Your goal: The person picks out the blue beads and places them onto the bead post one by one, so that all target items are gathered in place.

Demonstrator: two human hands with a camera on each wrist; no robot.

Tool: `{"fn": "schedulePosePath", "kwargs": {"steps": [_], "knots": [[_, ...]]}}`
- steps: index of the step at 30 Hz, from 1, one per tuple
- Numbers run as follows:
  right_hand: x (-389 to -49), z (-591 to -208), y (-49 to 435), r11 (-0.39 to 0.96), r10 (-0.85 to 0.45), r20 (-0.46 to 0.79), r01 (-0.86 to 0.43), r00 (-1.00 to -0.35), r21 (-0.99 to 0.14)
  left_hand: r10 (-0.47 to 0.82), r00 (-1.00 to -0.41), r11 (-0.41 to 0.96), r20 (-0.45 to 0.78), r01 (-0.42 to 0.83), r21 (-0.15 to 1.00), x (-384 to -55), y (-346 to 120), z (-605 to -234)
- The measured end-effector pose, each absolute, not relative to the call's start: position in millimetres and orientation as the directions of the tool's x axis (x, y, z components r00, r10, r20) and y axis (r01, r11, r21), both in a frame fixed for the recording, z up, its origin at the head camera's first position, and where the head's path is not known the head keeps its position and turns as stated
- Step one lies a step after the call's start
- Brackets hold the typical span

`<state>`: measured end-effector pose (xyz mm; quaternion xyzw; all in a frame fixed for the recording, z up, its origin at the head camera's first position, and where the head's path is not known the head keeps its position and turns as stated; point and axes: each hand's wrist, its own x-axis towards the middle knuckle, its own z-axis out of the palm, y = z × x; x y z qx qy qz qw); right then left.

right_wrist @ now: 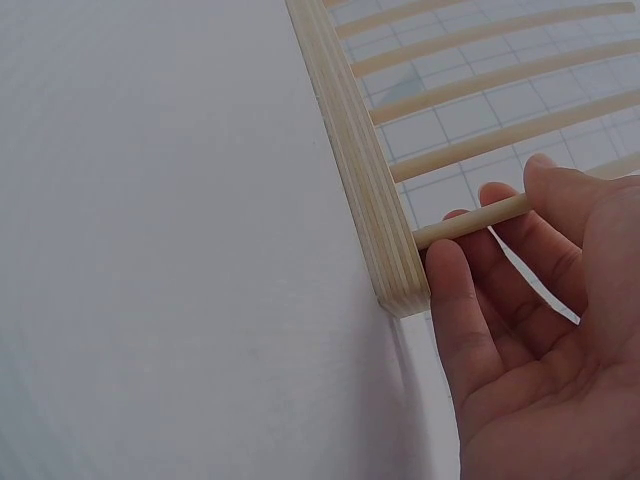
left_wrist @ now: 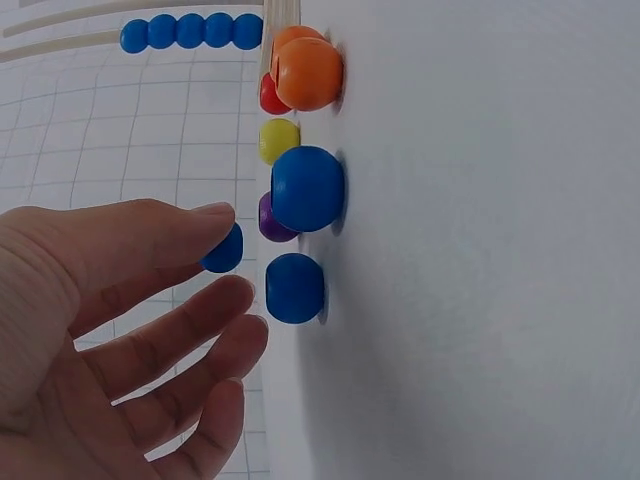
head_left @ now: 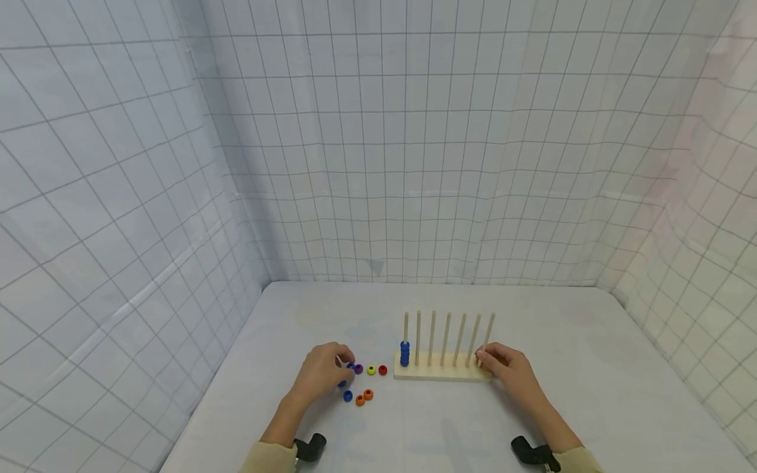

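Note:
A wooden peg rack stands on the table with a row of upright pegs. Several blue beads are stacked on its leftmost peg. My left hand pinches a blue bead between thumb and forefinger, with the other fingers loosely bent. Close by lie two more blue beads, a purple bead, a yellow bead, a red bead and two orange beads. At the rack's right end, my right hand grips the last peg low down with thumb and fingers.
The white table carries the rack and the loose beads, which lie left of the rack. White sheets with a grid pattern rise behind the table and on both sides. Black wrist devices sit at both cuffs.

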<state>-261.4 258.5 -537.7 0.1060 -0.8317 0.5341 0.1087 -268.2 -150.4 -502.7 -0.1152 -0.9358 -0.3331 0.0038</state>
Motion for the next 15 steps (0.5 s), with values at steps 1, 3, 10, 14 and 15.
{"fn": "schedulePosePath", "kwargs": {"steps": [1,3,10,14,15], "knots": [[-263.5,-541.9,259.9,0.409,-0.056,0.293,-0.29,-0.954,-0.865,0.213,-0.973,0.752,0.082,0.218,0.622,-268.4,-150.2,-502.7],[-265.8,-547.3,261.5,0.409,-0.05,0.29,-0.284,-0.956,-0.867,0.218,-0.972,0.751,0.085,0.222,0.622,-268.6,-149.8,-502.6],[-267.4,-551.2,262.6,0.396,-0.055,0.29,-0.288,-0.955,-0.872,0.231,-0.966,0.738,0.118,0.252,0.625,-269.8,-148.3,-499.1],[-268.4,-551.6,263.5,0.402,-0.056,0.28,-0.278,-0.959,-0.872,0.225,-0.963,0.741,0.15,0.269,0.616,-270.2,-146.6,-496.7],[-268.4,-551.5,263.7,0.403,-0.057,0.28,-0.278,-0.958,-0.872,0.227,-0.961,0.742,0.16,0.277,0.611,-270.4,-146.2,-496.5]]}}
